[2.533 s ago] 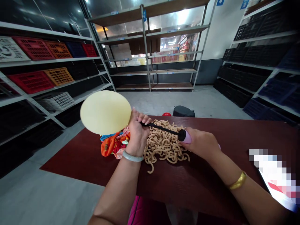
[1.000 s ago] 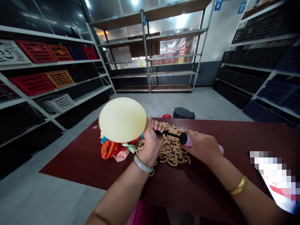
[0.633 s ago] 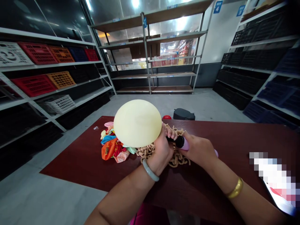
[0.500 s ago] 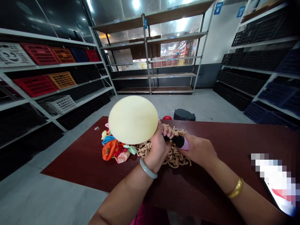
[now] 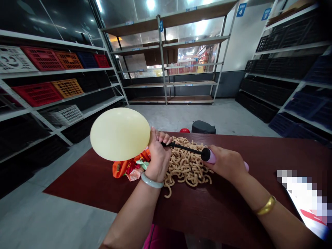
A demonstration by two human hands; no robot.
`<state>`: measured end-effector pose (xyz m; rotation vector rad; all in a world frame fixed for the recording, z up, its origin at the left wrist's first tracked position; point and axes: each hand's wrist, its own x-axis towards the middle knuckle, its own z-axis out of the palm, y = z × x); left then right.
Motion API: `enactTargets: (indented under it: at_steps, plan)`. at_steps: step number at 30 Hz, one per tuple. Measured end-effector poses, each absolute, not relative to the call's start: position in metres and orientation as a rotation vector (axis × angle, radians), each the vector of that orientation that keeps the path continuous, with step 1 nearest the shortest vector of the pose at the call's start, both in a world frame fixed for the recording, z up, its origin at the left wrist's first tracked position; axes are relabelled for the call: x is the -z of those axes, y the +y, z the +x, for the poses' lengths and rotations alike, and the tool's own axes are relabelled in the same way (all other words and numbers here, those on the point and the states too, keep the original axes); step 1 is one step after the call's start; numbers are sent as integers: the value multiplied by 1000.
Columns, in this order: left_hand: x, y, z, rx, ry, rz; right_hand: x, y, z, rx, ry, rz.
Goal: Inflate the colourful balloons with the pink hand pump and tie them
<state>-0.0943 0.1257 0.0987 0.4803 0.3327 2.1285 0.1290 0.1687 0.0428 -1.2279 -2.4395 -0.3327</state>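
- A pale yellow balloon (image 5: 120, 134), smooth, rounded and taut with a soft sheen, rides in the air at the left, above the table's far left part; its right end meets my left hand, where my fingers hide the join.
- My left hand (image 5: 160, 148), fingers curled together, is clamped around the black end of a pump (image 5: 188, 148).
- My right hand (image 5: 229, 164) grips the pump's lilac body; a thin black rod spans the gap between my two fists, a black collar sits at the near end of the lilac, and a lilac tip pokes out on the right.
- Under the rod, a heap of tan curled pieces (image 5: 186, 159) spreads mid-table, while crumpled bright fabric (image 5: 129, 167) lies to its left, partly behind the balloon.
- The dark red table (image 5: 220, 207) extends right from the heap to a bright-screened device (image 5: 308, 200), near my right forearm.
- Its far edge runs just beyond the heap; its left edge slants toward me, with grey floor (image 5: 70, 218) alongside.
- Beyond the far edge, floor stretches to a tall rack (image 5: 166, 45), well apart from my hands.
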Motion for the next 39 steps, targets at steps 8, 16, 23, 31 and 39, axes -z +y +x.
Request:
enactTargets:
  at_steps: [8, 16, 23, 31, 39]
  plan:
    - [-77, 127, -27, -1935, 405, 441, -47, 153, 117, 305, -2451, -1203]
    - [-71, 125, -19, -1892, 424, 450, -48, 148, 111, 259, -2440, -1187]
    - [-94, 127, -64, -1953, 452, 466, -45, 157, 113, 238, -2455, -1175]
    - [-109, 124, -120, -2114, 368, 481, -42, 169, 124, 316, -2439, -1203]
    - [-89, 128, -65, -2014, 374, 447, -48, 160, 123, 338, -2435, -1221]
